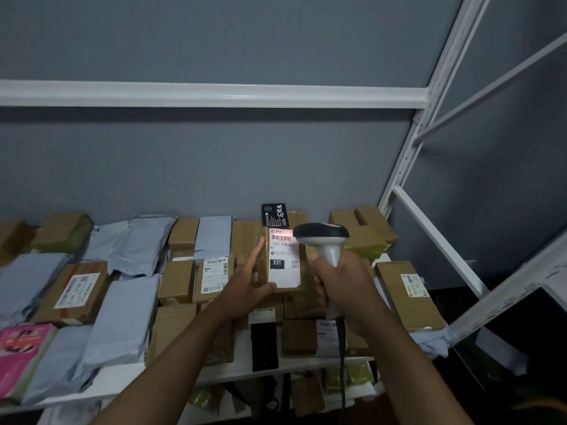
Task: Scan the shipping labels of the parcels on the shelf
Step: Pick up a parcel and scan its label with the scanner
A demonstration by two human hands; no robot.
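Parcel depot storeroom, white metal racking (402,167) against grey wall (214,167), shelf (122,381) crammed with labelled cardboard boxes (79,289) and grey poly mailers (122,314), handheld barcode scanner (325,240) out

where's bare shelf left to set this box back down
Bare white shelf shows only along the front edge, between the grey mailers and the black parcel, and in a small patch behind the long box at right. Everywhere else parcels lie packed edge to edge or stacked, densest under the held box.

Just two bare forearms, no sleeves in view, and both hands, left (245,283) and right (340,282), are gloveless with nothing on the wrists.
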